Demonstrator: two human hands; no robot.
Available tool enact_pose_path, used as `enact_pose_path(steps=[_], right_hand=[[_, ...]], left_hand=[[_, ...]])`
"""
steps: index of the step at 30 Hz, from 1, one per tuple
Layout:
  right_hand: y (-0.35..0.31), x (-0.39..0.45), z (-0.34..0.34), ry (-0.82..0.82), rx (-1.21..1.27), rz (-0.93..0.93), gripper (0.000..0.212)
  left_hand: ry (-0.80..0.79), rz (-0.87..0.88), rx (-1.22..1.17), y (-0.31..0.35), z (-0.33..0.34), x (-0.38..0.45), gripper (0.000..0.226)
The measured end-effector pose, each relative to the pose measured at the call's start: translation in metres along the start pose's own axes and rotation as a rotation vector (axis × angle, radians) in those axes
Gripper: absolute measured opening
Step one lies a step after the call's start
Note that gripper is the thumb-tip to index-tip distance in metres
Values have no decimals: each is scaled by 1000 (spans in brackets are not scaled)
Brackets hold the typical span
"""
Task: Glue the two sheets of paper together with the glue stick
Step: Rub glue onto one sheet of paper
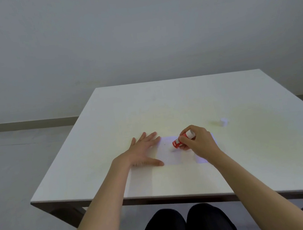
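A small white sheet of paper point(170, 151) lies flat on the white table point(183, 101), hard to tell from the tabletop. A second pale sheet point(203, 159) shows to its right, mostly hidden under my right hand. My left hand point(144, 150) rests flat on the table with fingers spread, its fingertips and thumb touching the left edge of the first sheet. My right hand point(197, 139) grips a red glue stick point(178, 143) with a white end, tilted so its lower end points down at the first sheet.
A small white cap point(224, 121) stands on the table to the right, beyond my right hand. The table's near edge point(156, 195) runs just above my knees point(187, 223). Grey floor lies to the left.
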State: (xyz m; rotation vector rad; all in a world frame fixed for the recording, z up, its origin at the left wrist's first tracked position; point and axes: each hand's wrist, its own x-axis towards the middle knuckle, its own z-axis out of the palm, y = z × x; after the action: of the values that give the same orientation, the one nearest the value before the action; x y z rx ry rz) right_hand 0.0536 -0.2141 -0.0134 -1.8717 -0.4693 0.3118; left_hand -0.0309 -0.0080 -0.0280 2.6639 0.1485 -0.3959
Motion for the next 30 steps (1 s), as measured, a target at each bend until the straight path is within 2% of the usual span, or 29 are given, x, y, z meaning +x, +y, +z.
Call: enact_pose_path(steps=[2,3,7,10,12,17,21,24,28,30], right_hand=[[1,-1,-2,124,-57,0,5],[2,-1,-3,133,-73,2,4],[0,-5,-9,-23,-126,34,4],[-3,-7,-16,-15,-21,65,5],[-5,-10,-22,31,186,105,6],[-12,-21,-34,-8,903,345,11],[-16,-31,-37,12,1235,479,13],[-19,-37,-30,-21,1344,514,12],[-26,-44,-10,-77,1379,563,9],[-29,-47,0,-105,1397,571,11]], left_hand=[[-3,-3,9,1,-1,0,100],[-3,-4,5,1,-2,-1,100],[-2,-10,-20,3,-3,-3,101],[-6,-23,-24,7,-5,-4,100],[-3,-26,-32,9,-5,-6,100],[19,-18,-107,6,-3,-8,104],[50,-67,-321,5,-4,-8,100],[210,-66,-552,8,-4,-9,84],[497,12,-671,35,0,-14,46],[562,67,-792,55,4,-19,30]])
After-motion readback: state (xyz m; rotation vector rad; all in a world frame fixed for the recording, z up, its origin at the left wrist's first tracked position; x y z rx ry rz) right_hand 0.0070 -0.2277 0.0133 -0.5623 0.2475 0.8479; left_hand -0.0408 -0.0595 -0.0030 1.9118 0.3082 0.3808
